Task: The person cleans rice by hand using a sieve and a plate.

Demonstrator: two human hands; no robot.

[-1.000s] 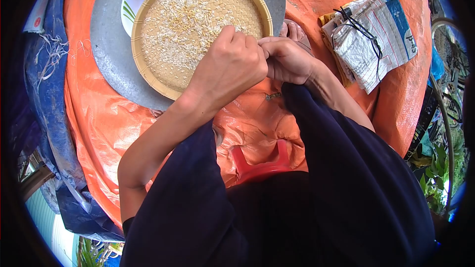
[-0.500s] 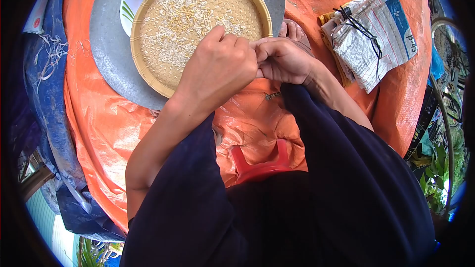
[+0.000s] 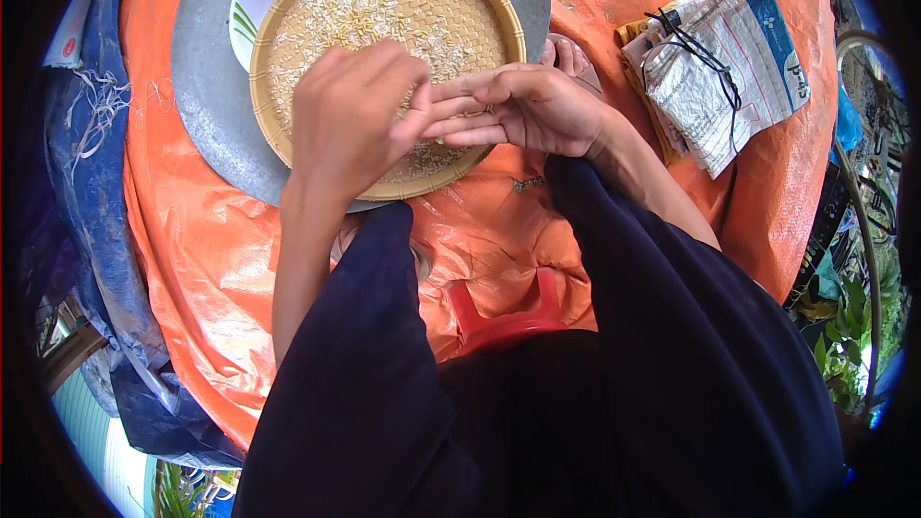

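A round woven bamboo tray holds scattered white grains with some yellow, unhusked-looking ones among them. Over its near side is my left hand, back up and blurred. Its fingers bend down out of sight, and its thumb side meets the fingertips of my right hand. My right hand is palm up beside the tray's near right rim. Its fingers stretch left over the rim, and the thumb lies above them. Whether small grains lie in the palm I cannot make out.
Under the bamboo tray are a white plate with green leaf patterns and a grey metal round tray. Folded sacks with a black cord lie right on the orange tarp. A red stool is below me; my foot is near.
My left hand has moved left, away from my right palm, to over the tray's near side. My right hand has opened, its curled fingers now stretched out.
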